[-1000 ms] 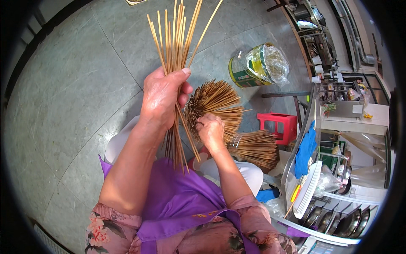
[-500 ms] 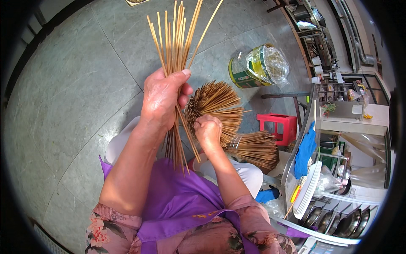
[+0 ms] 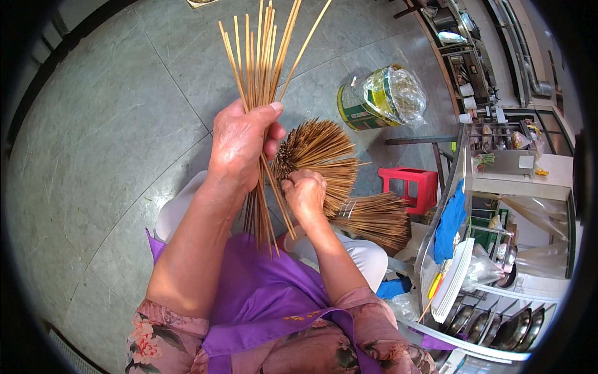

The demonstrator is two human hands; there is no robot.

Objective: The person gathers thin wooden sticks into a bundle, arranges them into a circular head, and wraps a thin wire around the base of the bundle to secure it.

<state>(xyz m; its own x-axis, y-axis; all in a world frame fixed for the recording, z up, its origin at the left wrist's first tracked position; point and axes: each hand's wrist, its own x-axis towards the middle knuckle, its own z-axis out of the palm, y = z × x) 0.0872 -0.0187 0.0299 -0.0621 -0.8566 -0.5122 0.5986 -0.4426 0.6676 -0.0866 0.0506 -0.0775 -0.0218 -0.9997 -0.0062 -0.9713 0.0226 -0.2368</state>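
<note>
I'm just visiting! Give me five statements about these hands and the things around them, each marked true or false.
1. The left hand holds thin tan wooden sticks. True.
2. The right hand is far from any sticks. False: it is at the large, fanned bundle of brown sticks.
3. A small red plastic stool stands right of that bundle. True.
4. Green cloth covers the lap. False: a smooth purple cloth apron does.
5. Crumpled clear plastic sits on the round green-and-yellow bucket. True.
</note>
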